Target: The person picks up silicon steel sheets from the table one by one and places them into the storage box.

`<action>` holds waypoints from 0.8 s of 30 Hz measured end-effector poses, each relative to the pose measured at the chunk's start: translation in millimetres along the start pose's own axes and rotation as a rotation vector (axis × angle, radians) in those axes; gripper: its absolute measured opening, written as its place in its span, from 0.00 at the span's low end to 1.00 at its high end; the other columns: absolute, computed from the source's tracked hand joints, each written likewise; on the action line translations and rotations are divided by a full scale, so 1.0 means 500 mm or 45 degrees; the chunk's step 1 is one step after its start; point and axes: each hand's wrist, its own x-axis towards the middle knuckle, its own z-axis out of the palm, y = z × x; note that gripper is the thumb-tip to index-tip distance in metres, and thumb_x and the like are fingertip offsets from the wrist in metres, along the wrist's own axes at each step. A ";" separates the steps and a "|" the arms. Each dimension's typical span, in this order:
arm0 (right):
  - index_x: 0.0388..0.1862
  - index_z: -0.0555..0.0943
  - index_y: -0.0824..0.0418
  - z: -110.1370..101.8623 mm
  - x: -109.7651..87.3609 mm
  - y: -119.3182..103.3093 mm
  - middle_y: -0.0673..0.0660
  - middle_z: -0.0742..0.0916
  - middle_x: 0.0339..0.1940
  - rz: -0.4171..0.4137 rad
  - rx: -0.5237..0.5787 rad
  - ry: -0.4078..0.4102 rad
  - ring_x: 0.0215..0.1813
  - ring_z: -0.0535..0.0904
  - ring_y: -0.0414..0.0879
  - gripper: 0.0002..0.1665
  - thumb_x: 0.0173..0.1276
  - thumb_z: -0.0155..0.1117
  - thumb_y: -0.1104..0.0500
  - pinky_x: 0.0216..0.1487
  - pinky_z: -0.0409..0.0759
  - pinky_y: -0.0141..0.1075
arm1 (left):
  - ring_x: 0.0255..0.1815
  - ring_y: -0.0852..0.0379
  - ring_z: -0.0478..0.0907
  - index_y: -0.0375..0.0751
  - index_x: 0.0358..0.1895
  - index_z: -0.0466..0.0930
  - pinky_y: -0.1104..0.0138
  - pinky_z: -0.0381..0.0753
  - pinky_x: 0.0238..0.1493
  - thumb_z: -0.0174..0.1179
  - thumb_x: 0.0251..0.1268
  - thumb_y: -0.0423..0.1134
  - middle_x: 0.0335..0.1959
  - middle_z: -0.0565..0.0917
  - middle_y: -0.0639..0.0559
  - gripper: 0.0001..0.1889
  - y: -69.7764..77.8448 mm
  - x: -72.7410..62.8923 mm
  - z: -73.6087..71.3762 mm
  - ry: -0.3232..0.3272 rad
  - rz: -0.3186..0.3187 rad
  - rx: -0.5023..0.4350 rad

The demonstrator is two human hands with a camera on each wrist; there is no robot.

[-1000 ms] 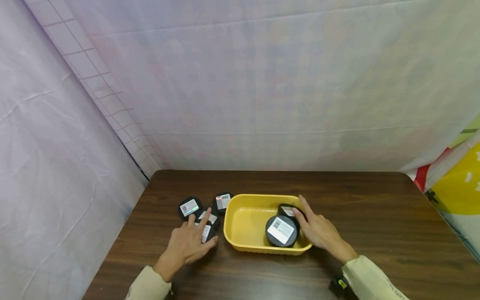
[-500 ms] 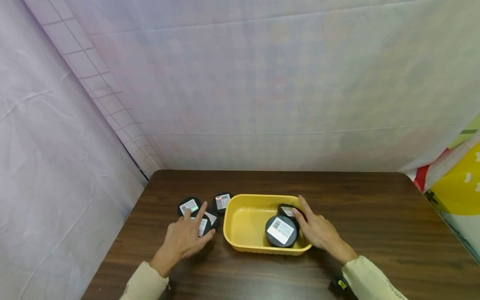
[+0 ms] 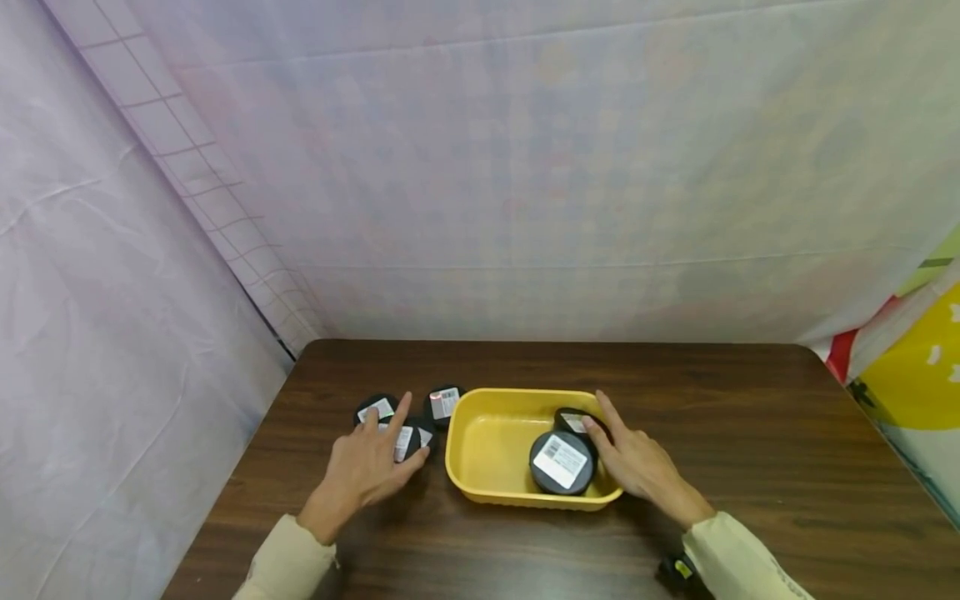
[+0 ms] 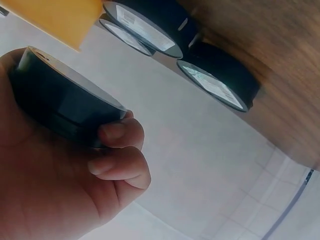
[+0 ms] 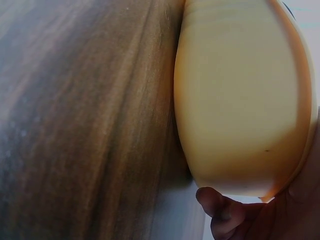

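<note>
Disc point(image 4: 60, 105), black, round, white-labelled, held in left hand point(image 3: 360, 467), fingers curled round its edge; just left of yellow basin point(image 3: 487, 454). Three other labelled discs point(image 3: 444, 404) stand on bench point(image 3: 720, 417) just beyond it, apart from held one. Yellow basin contains two more, front disc point(image 3: 561, 462) partly hiding back disc point(image 3: 576, 423). Right hand point(image 3: 641, 467) grips basin's right end, fingers curled outside, thumb over rim by back disc. Small black object point(image 3: 678, 571) beside right sleeve point(image 3: 738, 550). Pale curtain point(image 3: 525, 208) behind bench.

Brown wood-grain table point(image 3: 757, 417); pale curtain point(image 3: 525, 183) behind.
</note>
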 end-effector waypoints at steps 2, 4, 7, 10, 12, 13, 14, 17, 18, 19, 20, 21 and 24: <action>0.83 0.44 0.50 -0.001 0.000 0.000 0.78 0.78 0.60 0.000 0.000 -0.002 0.50 0.81 0.70 0.47 0.75 0.28 0.26 0.42 0.77 0.59 | 0.38 0.43 0.81 0.58 0.81 0.47 0.57 0.78 0.24 0.48 0.66 0.71 0.64 0.71 0.30 0.44 0.002 0.003 -0.002 0.001 0.005 -0.005; 0.83 0.44 0.51 -0.001 0.000 -0.001 0.78 0.78 0.60 -0.001 0.001 -0.001 0.50 0.81 0.70 0.47 0.75 0.28 0.26 0.42 0.77 0.60 | 0.38 0.42 0.82 0.58 0.81 0.47 0.57 0.78 0.24 0.48 0.66 0.71 0.64 0.71 0.29 0.44 0.005 0.006 -0.004 0.005 0.013 -0.008; 0.83 0.44 0.51 -0.002 -0.001 -0.001 0.78 0.78 0.60 0.003 0.001 -0.001 0.50 0.82 0.70 0.47 0.75 0.28 0.26 0.42 0.77 0.59 | 0.36 0.43 0.81 0.57 0.81 0.48 0.56 0.79 0.24 0.48 0.66 0.71 0.64 0.72 0.29 0.44 0.009 0.011 -0.007 0.017 0.027 -0.014; 0.83 0.44 0.51 -0.002 -0.001 -0.002 0.78 0.78 0.60 0.006 -0.001 0.000 0.48 0.82 0.68 0.47 0.75 0.28 0.26 0.40 0.77 0.58 | 0.31 0.46 0.80 0.56 0.80 0.49 0.57 0.77 0.21 0.48 0.66 0.71 0.62 0.72 0.30 0.44 0.015 0.016 -0.011 0.039 0.041 -0.029; 0.83 0.44 0.51 -0.002 -0.002 -0.002 0.78 0.79 0.59 0.006 -0.002 0.001 0.48 0.83 0.67 0.47 0.75 0.29 0.27 0.40 0.77 0.57 | 0.28 0.48 0.77 0.57 0.80 0.49 0.58 0.77 0.20 0.49 0.66 0.71 0.61 0.73 0.30 0.44 0.018 0.019 -0.014 0.050 0.049 -0.044; 0.83 0.45 0.51 -0.002 -0.002 -0.002 0.78 0.79 0.59 0.006 -0.002 0.000 0.47 0.83 0.67 0.47 0.75 0.29 0.27 0.40 0.77 0.57 | 0.27 0.48 0.77 0.56 0.80 0.49 0.57 0.77 0.20 0.49 0.65 0.71 0.60 0.73 0.30 0.44 0.020 0.021 -0.016 0.057 0.054 -0.052; 0.83 0.45 0.51 -0.002 -0.002 -0.002 0.78 0.79 0.59 0.005 -0.002 0.000 0.47 0.83 0.66 0.47 0.75 0.29 0.27 0.40 0.77 0.57 | 0.27 0.48 0.76 0.56 0.80 0.49 0.57 0.78 0.21 0.49 0.65 0.71 0.60 0.73 0.30 0.45 0.022 0.023 -0.017 0.060 0.057 -0.056; 0.83 0.45 0.51 -0.002 -0.002 -0.002 0.78 0.79 0.59 0.006 0.002 0.000 0.47 0.83 0.67 0.46 0.75 0.29 0.27 0.39 0.77 0.57 | 0.28 0.48 0.77 0.57 0.80 0.49 0.55 0.80 0.25 0.48 0.65 0.72 0.58 0.73 0.31 0.45 0.030 0.028 -0.021 0.065 0.070 -0.061; 0.83 0.45 0.51 -0.002 -0.002 -0.002 0.78 0.79 0.59 0.007 0.003 0.000 0.47 0.83 0.67 0.46 0.75 0.30 0.27 0.39 0.77 0.57 | 0.28 0.48 0.77 0.57 0.81 0.48 0.55 0.80 0.26 0.48 0.65 0.72 0.57 0.73 0.32 0.45 0.033 0.030 -0.022 0.067 0.075 -0.061; 0.83 0.45 0.50 -0.002 -0.001 -0.002 0.78 0.79 0.59 0.008 0.002 -0.001 0.47 0.83 0.66 0.46 0.75 0.30 0.27 0.39 0.77 0.57 | 0.27 0.48 0.76 0.57 0.80 0.48 0.55 0.79 0.25 0.48 0.65 0.72 0.56 0.73 0.32 0.45 0.036 0.032 -0.023 0.070 0.080 -0.062; 0.83 0.45 0.50 -0.002 -0.001 -0.002 0.78 0.79 0.59 0.009 0.002 -0.001 0.47 0.83 0.66 0.46 0.75 0.30 0.27 0.38 0.77 0.56 | 0.26 0.49 0.75 0.57 0.80 0.49 0.56 0.79 0.24 0.48 0.65 0.72 0.55 0.73 0.33 0.45 0.039 0.034 -0.024 0.073 0.086 -0.063; 0.83 0.45 0.50 -0.002 -0.001 -0.002 0.78 0.79 0.60 0.010 0.002 -0.001 0.47 0.83 0.66 0.46 0.76 0.30 0.28 0.38 0.77 0.56 | 0.25 0.50 0.74 0.57 0.80 0.49 0.56 0.78 0.23 0.49 0.65 0.72 0.55 0.74 0.33 0.45 0.042 0.036 -0.025 0.078 0.094 -0.066; 0.83 0.44 0.50 -0.002 -0.001 -0.002 0.78 0.78 0.60 0.014 0.000 -0.002 0.46 0.83 0.65 0.46 0.76 0.29 0.27 0.37 0.77 0.55 | 0.21 0.52 0.70 0.57 0.80 0.48 0.58 0.75 0.20 0.49 0.65 0.71 0.53 0.73 0.34 0.45 0.053 0.042 -0.027 0.081 0.112 -0.071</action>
